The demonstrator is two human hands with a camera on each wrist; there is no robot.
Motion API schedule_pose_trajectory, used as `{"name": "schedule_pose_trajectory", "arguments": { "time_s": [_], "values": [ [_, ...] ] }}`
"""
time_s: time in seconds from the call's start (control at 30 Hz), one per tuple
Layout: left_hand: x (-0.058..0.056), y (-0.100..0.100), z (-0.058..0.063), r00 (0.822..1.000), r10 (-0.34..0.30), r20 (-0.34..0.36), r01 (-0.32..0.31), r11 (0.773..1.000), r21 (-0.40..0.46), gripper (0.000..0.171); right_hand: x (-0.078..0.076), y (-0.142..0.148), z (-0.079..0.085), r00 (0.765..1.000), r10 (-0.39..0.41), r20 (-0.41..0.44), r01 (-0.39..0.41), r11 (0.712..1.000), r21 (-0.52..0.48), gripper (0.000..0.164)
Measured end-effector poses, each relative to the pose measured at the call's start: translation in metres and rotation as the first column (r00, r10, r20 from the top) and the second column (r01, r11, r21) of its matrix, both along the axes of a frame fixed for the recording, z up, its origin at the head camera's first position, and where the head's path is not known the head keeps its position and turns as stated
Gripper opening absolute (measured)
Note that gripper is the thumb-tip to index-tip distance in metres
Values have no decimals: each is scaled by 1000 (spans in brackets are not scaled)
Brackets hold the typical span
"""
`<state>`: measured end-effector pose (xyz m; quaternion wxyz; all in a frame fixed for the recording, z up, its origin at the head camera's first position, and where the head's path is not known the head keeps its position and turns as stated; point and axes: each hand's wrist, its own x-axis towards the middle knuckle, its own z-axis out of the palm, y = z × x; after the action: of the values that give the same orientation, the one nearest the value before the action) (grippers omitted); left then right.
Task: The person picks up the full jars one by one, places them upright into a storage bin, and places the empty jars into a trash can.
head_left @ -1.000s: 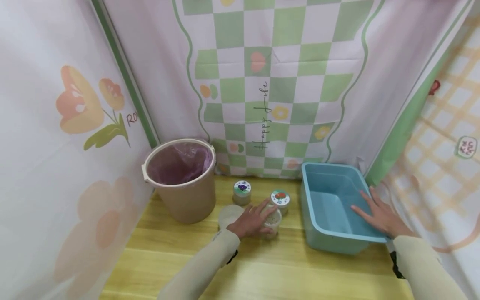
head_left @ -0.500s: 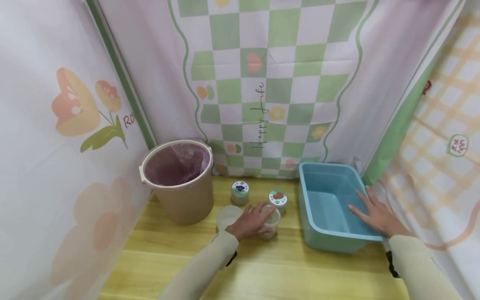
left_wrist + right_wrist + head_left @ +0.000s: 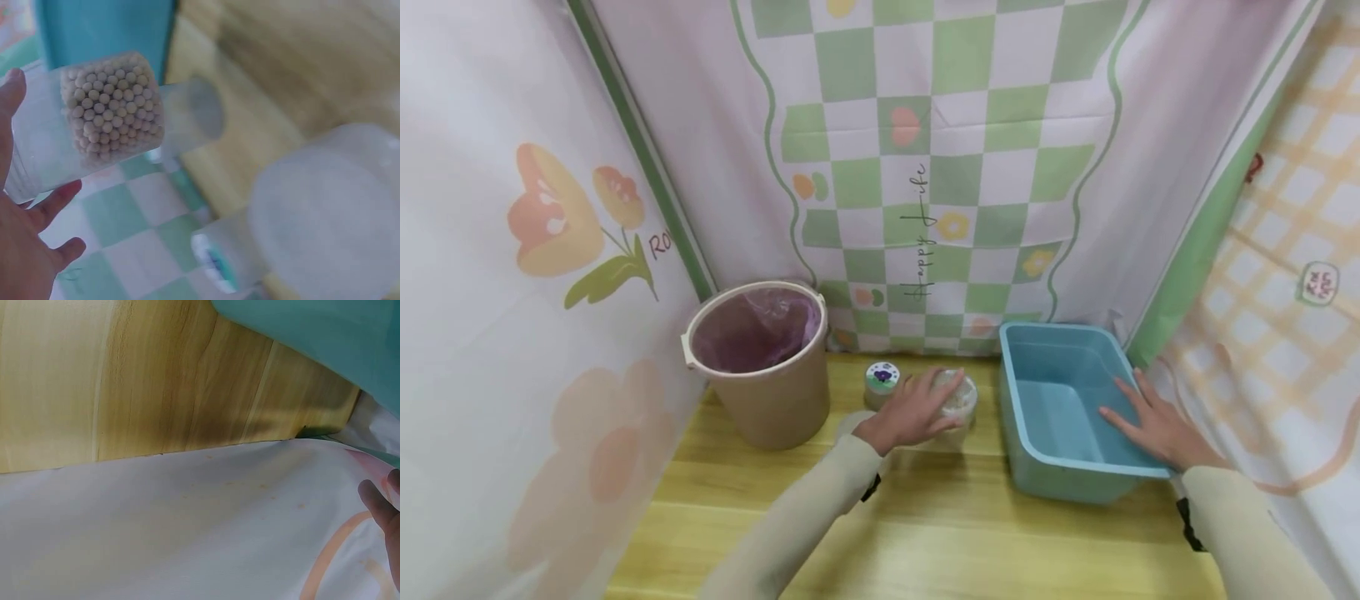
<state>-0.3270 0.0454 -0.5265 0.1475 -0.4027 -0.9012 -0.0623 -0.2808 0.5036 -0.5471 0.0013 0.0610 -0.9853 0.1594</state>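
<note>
Raised toward one o'clock since the earlier frame: left hand, curled widely round the top of the bead jar, presumably for steadiness; at three o'clock from it, blue tub, perhaps braced by the spread, empty right hand.

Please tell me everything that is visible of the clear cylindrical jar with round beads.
The clear, plastic-looking cylindrical jar is partly filled with small, pale beige beads, gathered at its base end; above them it looks empty. The person's left hand grips it near the top. In the head view it is roughly upright, left of the blue rectangular plastic basin and apart from it. I cannot tell whether it is lidded.
</note>
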Motion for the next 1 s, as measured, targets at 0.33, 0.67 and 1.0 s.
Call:
{"name": "schedule_pose_trajectory", "arguments": {
  "time_s": [0.33,0.67,1.0],
  "values": [
    [-10,20,62,998,-56,9,56,998,27,84,-1,2,3,1000,7,-9,-7,1000,8,85],
    [-10,68,105,994,-46,98,44,999,15,83,4,0,0,1000,0,-12,0,1000,-7,83],
    [-8,111,103,999,-42,6,42,998,-42,85,3,-6,5,1000,-13,-15,13,1000,-2,84]
  ]
}}
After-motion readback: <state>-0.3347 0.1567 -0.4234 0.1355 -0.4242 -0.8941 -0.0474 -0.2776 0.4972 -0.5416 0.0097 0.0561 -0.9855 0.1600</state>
